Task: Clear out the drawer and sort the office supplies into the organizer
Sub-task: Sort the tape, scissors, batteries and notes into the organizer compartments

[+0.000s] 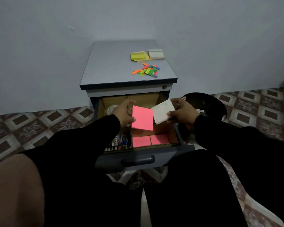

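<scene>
Grey-blue wall (pixel 138 17) fills the upper half of the view, plain and dim. Patterned floor tiles (pixel 259 105) in brown and cream diamonds run along its foot on both sides. A small grey cabinet (pixel 105 63) stands against the wall; its flat top serves as the tabletop and carries a yellow note pad (pixel 138 56), a cream note pad (pixel 155 54) just beside it, and nearer the front edge a loose heap of coloured paper strips (pixel 147 70). The top drawer (pixel 138 159) is pulled out toward the person, handle facing the camera. Inside sits a cardboard organizer (pixel 171 140) with dividers. Its front right compartment holds two pink note pads (pixel 149 140) lying flat side by side; the front left compartment holds batteries and pen-like items (pixel 120 140), too dark to separate. A roll of tape (pixel 111 109) shows in a rear left compartment. A dark rounded object (pixel 205 105) sits on the floor to the right of the drawer; what it is cannot be told.

Both arms wear black sleeves. The left hand (pixel 124 114) has its grip closed on a pink pad (pixel 142 117), thumb on the face near the lower left edge, held tilted above the organizer. The right hand (pixel 181 112) has its grip clamped on a white pad (pixel 162 113), thumb on top and fingers behind, held just beside the pink one, corners close or overlapping; contact cannot be told.
</scene>
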